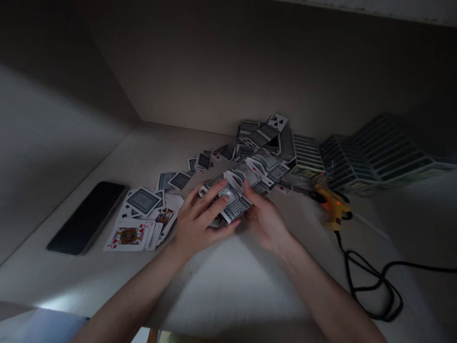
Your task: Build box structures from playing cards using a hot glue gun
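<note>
Between both hands, above the table, is a folded structure of playing cards (233, 205) with patterned grey backs, tilted up toward the right. My left hand (203, 212) grips its left end, fingers over the top and thumb along the near edge. My right hand (266, 219) holds it from the near right side, thumb on top; its other fingers are mostly hidden. Just behind lies a heap of card pieces (262, 136), with an eight of clubs (277, 122) on top. Loose cards (179, 180) lie left of the hands.
A black phone (87, 218) lies at the left beside a spread of cards (128, 236). On the right are a yellow glue gun (333, 209) with a lit red light, its looped black cord (373, 286), and tall card-built structures (385, 152) along the back wall.
</note>
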Available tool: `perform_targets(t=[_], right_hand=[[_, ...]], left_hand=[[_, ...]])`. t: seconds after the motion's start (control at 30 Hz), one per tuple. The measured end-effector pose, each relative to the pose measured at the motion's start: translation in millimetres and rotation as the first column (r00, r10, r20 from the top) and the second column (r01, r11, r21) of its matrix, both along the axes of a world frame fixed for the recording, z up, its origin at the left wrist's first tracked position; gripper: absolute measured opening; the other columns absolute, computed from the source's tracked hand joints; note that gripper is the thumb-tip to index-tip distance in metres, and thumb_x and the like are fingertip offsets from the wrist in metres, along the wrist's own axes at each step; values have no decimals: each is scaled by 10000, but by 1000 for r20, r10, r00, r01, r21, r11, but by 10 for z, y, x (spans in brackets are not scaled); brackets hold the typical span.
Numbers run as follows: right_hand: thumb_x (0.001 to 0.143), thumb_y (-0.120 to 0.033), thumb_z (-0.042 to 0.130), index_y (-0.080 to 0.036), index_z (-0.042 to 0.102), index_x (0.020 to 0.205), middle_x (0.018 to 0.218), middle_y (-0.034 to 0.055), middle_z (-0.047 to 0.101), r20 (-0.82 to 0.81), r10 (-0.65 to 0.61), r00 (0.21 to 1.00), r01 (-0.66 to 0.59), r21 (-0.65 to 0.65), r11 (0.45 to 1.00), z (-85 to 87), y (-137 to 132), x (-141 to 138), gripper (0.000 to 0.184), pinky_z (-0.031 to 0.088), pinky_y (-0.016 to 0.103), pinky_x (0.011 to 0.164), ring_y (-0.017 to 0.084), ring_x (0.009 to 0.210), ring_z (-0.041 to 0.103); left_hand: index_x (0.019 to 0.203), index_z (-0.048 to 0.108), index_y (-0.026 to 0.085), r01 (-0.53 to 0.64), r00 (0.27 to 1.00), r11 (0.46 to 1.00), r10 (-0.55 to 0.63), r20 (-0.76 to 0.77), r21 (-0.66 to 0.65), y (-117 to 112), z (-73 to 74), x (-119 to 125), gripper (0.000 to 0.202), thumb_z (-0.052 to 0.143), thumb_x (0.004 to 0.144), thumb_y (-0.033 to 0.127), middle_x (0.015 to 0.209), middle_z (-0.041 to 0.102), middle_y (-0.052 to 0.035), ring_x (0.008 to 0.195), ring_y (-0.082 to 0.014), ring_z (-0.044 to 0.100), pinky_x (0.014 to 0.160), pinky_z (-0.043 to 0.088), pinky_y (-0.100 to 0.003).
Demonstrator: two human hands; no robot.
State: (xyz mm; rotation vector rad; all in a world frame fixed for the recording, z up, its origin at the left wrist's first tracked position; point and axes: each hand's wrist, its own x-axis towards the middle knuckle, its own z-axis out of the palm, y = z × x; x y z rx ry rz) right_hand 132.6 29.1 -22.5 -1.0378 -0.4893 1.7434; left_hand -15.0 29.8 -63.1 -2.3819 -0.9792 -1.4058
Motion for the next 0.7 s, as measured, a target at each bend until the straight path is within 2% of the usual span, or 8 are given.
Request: perform_targets(t=[0.13,0.3,0.43,0.7], right_hand=[[688,-364,723,-273,717,875,992,5,726,11,35,999,-36,34,999,18,-20,12,208,477,360,893,217,1037,625],[588,-231,748,-234,724,721,826,-2,734,-36,45,998,-45,0,999,54,-19,32,135,460,317,883,196,910,642],[583,-202,730,-216,722,686,800,-2,730,-28,15,999,-17,-65,998,55,-3,26,105,465,291,822,170,803,629],[571,-202,711,-219,688,647,743,-18,700,25,-12,1000,14,-78,997,61,-3,25,81,453,283,746,163,768,605]], left_hand=[[1180,482,224,7,1000,1000,-7,-22,23,-12,-18,0,559,743,704,353,1234,628,-133,1078,-265,630,946,485,-479],[1202,461,255,5,998,1000,-3,-64,29,-12,-38,-8,553,727,727,354,1272,603,-124,1115,-258,614,959,475,-481],[1181,459,216,2,996,998,4,-85,67,1,-45,0,560,737,715,353,1247,609,-161,1123,-265,607,955,472,-482],[1194,439,247,-10,993,998,17,-113,61,6,-54,5,546,710,737,372,1292,582,-145,1144,-257,595,972,455,-484]])
